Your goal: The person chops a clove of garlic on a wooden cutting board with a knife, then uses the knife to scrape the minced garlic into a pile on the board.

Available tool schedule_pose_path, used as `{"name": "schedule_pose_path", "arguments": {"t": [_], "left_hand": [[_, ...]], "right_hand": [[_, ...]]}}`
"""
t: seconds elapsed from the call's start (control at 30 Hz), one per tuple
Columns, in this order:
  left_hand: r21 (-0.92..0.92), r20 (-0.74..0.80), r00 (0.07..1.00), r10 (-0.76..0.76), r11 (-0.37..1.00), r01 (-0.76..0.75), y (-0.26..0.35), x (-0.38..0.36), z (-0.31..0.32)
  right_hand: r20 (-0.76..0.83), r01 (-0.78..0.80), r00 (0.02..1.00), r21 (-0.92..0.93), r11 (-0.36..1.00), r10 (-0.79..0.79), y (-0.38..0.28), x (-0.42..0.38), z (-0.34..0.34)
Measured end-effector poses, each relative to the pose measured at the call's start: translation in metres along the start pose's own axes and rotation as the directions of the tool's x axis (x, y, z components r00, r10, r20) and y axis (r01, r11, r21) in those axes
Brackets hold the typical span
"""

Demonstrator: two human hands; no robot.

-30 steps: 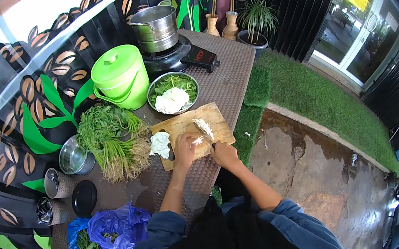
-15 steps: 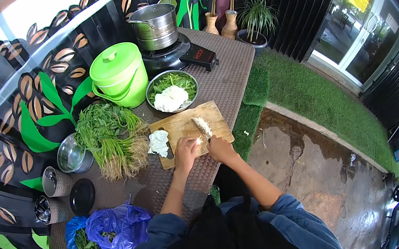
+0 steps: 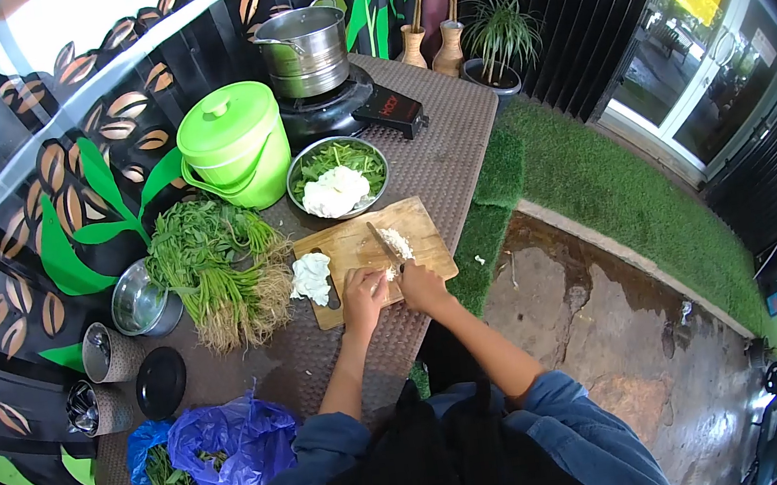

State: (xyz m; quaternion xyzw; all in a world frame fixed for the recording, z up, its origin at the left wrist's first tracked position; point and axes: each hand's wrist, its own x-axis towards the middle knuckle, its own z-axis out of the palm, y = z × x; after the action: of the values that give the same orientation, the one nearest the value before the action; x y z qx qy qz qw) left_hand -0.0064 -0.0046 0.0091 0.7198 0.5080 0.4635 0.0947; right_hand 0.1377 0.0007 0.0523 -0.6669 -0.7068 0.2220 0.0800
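Note:
My right hand [image 3: 424, 287] is closed round the handle of a knife [image 3: 378, 238], whose blade points away from me over the wooden cutting board [image 3: 344, 241]. A small heap of finely chopped white food [image 3: 397, 243] lies along the blade's right side. My left hand [image 3: 365, 295] rests on the board to the left of the knife, its fingers bent together. Pale bits show at its fingertips, but what they grip is too small to make out. Beside that hand, a crumpled white piece, perhaps plastic or cloth [image 3: 311, 277], lies over the board's left edge.
Behind the board stands a metal bowl [image 3: 384, 189] with cut greens and a white bundle. Around it are a green lidded bucket [image 3: 233, 145], a steel pot [image 3: 306, 57] on a burner, rooted greens [image 3: 216, 275], a glass bowl [image 3: 143, 304] and purple plastic bags [image 3: 234, 449].
The knife has shifted left of the chopped heap, and its blade now shows as a thin, dark edge. My left hand has stayed nearly in place.

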Motion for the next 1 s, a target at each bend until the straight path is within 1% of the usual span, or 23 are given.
{"name": "schedule_pose_path", "arguments": {"t": [0.03,0.1,0.13,0.17,0.27,0.3,0.33,0.4,0.43,0.47,0.5,0.53,0.6,0.67,0.7,0.73,0.8,0.83,0.87,0.93,0.97,1.0], "left_hand": [[0.003,-0.002,1.0,-0.002,1.0,0.002,0.0,0.0,-0.001],[-0.004,-0.005,1.0,-0.01,1.0,0.01,0.001,-0.001,-0.001],[-0.005,-0.006,1.0,-0.009,1.0,0.009,0.001,-0.001,0.0],[-0.001,-0.009,1.0,-0.024,1.0,0.024,0.001,-0.001,0.0],[-0.002,-0.016,0.999,-0.034,0.999,0.034,-0.002,-0.002,0.003],[-0.005,-0.019,0.999,-0.03,1.0,0.03,-0.003,-0.003,0.003],[-0.005,-0.014,0.999,-0.036,0.999,0.036,-0.002,-0.005,0.002],[-0.005,-0.006,1.0,-0.014,1.0,0.014,-0.001,-0.002,0.0],[-0.01,-0.011,1.0,-0.002,1.0,0.002,-0.002,-0.002,0.001],[-0.011,-0.013,1.0,-0.003,1.0,0.003,-0.003,-0.002,0.002],[-0.021,-0.023,1.0,0.0,1.0,0.0,-0.003,-0.003,0.002],[-0.032,-0.033,0.999,0.004,0.999,-0.005,-0.003,-0.003,0.003],[-0.023,-0.024,1.0,0.005,1.0,-0.006,-0.002,-0.003,0.003],[-0.011,-0.015,1.0,0.006,1.0,-0.006,-0.002,-0.002,0.002],[0.003,-0.013,1.0,-0.019,1.0,0.019,-0.002,-0.003,0.002],[0.017,-0.013,0.999,-0.043,0.999,0.044,-0.001,-0.003,0.002],[0.013,-0.019,0.999,-0.039,0.999,0.039,-0.001,-0.002,0.002],[0.008,-0.025,0.999,-0.037,0.999,0.037,0.0,-0.002,0.002],[0.009,-0.02,0.999,-0.038,0.999,0.038,0.0,-0.004,0.001],[0.007,-0.008,0.999,-0.05,0.999,0.05,0.001,-0.002,0.0],[0.006,-0.008,0.999,-0.046,0.999,0.046,0.002,-0.001,0.001],[-0.008,-0.015,0.999,-0.035,0.999,0.035,0.002,0.0,0.001]], "right_hand": [[0.04,-0.015,0.999,-0.01,1.0,0.016,0.0,0.004,-0.003],[0.041,-0.029,0.999,-0.001,1.0,0.029,-0.005,-0.007,-0.003],[0.038,-0.044,0.998,0.007,0.999,0.043,-0.007,-0.014,-0.001],[0.003,-0.112,0.994,0.015,0.994,0.112,-0.011,-0.02,0.008],[-0.019,-0.141,0.99,0.037,0.989,0.142,-0.015,-0.027,0.024],[-0.01,-0.108,0.994,0.039,0.993,0.108,-0.013,-0.022,0.021],[-0.003,-0.111,0.994,0.039,0.993,0.111,-0.007,-0.017,0.021],[-0.061,0.039,0.997,-0.056,0.998,-0.042,0.005,0.0,0.016],[-0.031,0.04,0.999,-0.019,0.999,-0.041,0.005,0.004,0.004],[-0.031,0.041,0.999,-0.021,0.999,-0.042,0.005,0.007,-0.007],[0.104,-0.018,0.994,0.047,0.999,0.013,-0.007,0.0,-0.034],[0.24,-0.087,0.969,0.106,0.991,0.059,-0.013,-0.005,-0.048],[0.218,-0.094,0.973,0.084,0.992,0.074,-0.011,-0.013,-0.034],[-0.03,0.017,0.999,-0.089,0.996,-0.02,-0.004,-0.023,0.003],[-0.087,-0.043,0.995,-0.032,0.999,0.04,-0.005,-0.028,0.017],[-0.087,-0.042,0.995,-0.032,0.999,0.039,-0.009,-0.033,0.022],[-0.088,-0.078,0.993,0.036,0.996,0.081,-0.015,-0.038,0.026],[0.004,-0.128,0.992,0.056,0.99,0.128,-0.019,-0.033,0.017],[0.006,-0.131,0.991,0.059,0.99,0.131,-0.016,-0.026,0.016],[-0.013,-0.002,1.0,0.013,1.0,0.002,-0.007,-0.011,0.013],[0.004,0.022,1.0,-0.029,0.999,-0.021,-0.004,-0.006,0.009],[0.002,0.022,1.0,-0.03,0.999,-0.022,-0.005,-0.008,0.004]]}}
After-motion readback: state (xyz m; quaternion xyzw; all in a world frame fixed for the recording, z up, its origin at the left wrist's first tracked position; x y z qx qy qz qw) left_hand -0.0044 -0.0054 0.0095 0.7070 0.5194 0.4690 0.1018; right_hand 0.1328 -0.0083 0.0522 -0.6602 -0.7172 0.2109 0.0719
